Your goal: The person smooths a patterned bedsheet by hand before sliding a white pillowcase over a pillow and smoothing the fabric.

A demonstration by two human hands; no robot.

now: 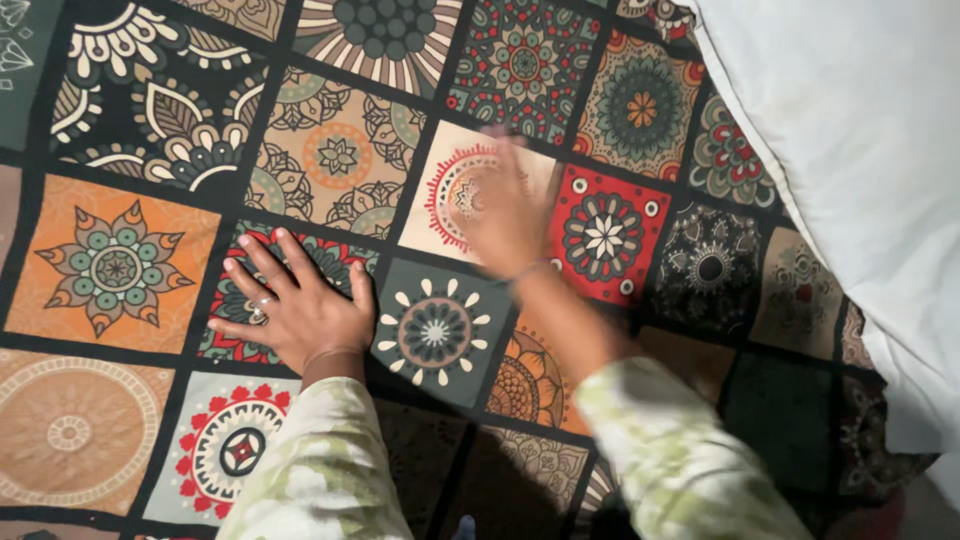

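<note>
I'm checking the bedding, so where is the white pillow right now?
In the head view the white pillow lies at the upper right, over the edge of the patterned bedsheet, to the right of the blurred right hand.

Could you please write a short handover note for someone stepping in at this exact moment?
Left hand: flat, fingers spread, palm down on the patterned bedsheet, holding nothing.
Right hand: also empty and on the sheet, further up; motion-blurred, so its exact pose is unclear.
White pillow: lies over the sheet's upper right corner, apart from both hands.
Done: the sheet looks flat and smooth around the hands.
Left: the part under and beside the pillow is hidden, so its state cannot be judged.
</note>
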